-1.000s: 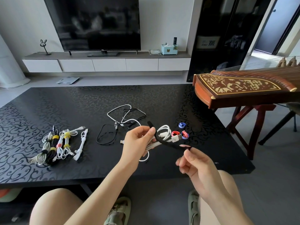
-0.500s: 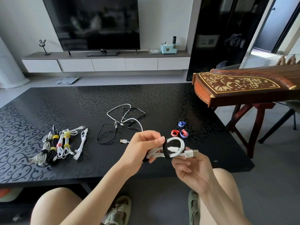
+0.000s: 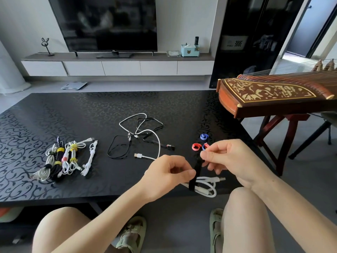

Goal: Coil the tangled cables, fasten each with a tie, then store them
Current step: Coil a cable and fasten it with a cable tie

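My left hand (image 3: 167, 175) pinches a coiled white cable (image 3: 207, 187) over the black table's near edge. A black tie strap (image 3: 195, 173) is wrapped around the coil. My right hand (image 3: 228, 158) pinches the strap's upper end and holds it taut above the coil. Loose white and black tangled cables (image 3: 141, 137) lie mid-table. Several coiled, tied cables (image 3: 63, 158) lie in a row at the left. A blue tie (image 3: 204, 136) and a red tie (image 3: 196, 147) sit rolled near my right hand.
The black patterned table (image 3: 91, 114) spans the view. A wooden zither (image 3: 273, 94) on a red stand overhangs the table's right side. A TV (image 3: 105, 22) and low white cabinet stand behind. My knees and sandals are under the table edge.
The strap went from held out loose to looped around the coil. My right hand has now risen with the strap's end, and the coil sits lower, by the table edge.
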